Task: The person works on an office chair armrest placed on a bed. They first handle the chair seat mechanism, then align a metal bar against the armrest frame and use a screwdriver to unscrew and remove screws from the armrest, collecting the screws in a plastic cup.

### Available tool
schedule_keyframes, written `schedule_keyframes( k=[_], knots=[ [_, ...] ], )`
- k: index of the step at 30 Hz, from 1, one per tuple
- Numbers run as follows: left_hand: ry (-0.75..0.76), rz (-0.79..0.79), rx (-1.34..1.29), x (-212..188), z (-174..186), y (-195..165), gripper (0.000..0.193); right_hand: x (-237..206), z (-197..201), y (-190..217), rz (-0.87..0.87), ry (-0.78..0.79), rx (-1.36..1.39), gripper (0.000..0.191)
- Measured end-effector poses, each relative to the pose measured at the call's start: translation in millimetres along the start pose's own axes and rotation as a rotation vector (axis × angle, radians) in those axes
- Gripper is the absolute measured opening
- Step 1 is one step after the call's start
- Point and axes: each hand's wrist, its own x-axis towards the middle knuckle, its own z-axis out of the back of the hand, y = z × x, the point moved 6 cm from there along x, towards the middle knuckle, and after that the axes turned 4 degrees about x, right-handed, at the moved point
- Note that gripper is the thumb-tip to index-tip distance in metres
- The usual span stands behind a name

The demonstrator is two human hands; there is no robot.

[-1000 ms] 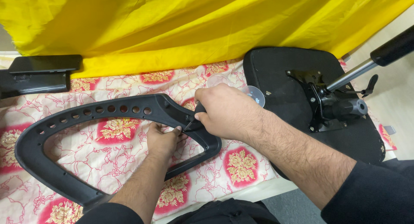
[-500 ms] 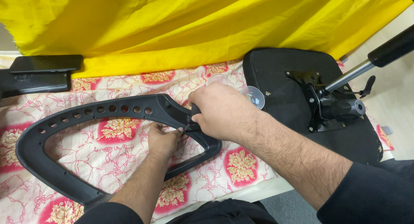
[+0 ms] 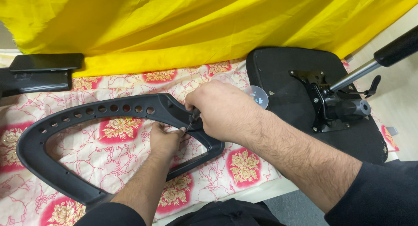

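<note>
A person works over a surface (image 3: 109,84) covered with a pink floral cloth, a yellow sheet (image 3: 196,25) bunched behind it at 12 o'clock. Across the middle lies a black curved chair frame (image 3: 100,110) with a row of round holes along its upper bar.

The right hand (image 3: 222,110) is closed around a small dark tool (image 3: 191,119), its tip pointed down at the frame's inner edge near the centre. The left hand (image 3: 165,141) reaches up from 6 o'clock through the frame's opening; its fingers are pressed together at the tool's tip, seemingly steadying a small fastener, though this is too small to be sure.

At 3 o'clock an upturned black chair seat (image 3: 278,78) rests with its metal mechanism and lever (image 3: 339,104) facing up. A small clear dish (image 3: 257,96) sits just beside the right hand. A black armrest (image 3: 39,71) lies at 9 o'clock.

The step looks like fastening at the frame's junction; the next move likely needs the tool held square while turning.

Compared with a second ago, both hands hold almost the same places; the right hand has shifted only slightly.
</note>
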Motion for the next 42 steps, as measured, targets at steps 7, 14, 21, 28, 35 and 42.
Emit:
schedule_keyframes(
  k=[7,14,21,28,35,42],
  knots=[
    [0.007,-0.005,0.028,-0.2,0.1,-1.1,0.049,1.6,4.7,-1.0,-0.173,0.051,-0.081,0.029],
    [0.011,-0.013,0.003,-1.8,0.5,-1.5,0.049,-6.9,2.4,-6.2,-0.067,0.028,0.038,0.031],
    [0.003,-0.002,-0.005,5.1,1.1,3.1,0.051,1.6,-0.3,-1.1,0.03,0.031,0.029,0.027],
    [-0.003,0.027,-0.02,8.4,0.6,5.0,0.056,5.0,2.6,-11.2,-0.203,0.073,-0.101,0.035],
    [0.002,0.032,-0.027,5.0,-1.0,2.6,0.053,-0.7,3.3,-12.7,-0.061,0.023,-0.048,0.04],
    [-0.007,0.024,0.012,2.8,0.3,0.6,0.051,2.9,-3.1,-0.9,-0.036,0.139,-0.057,0.039]
  ],
)
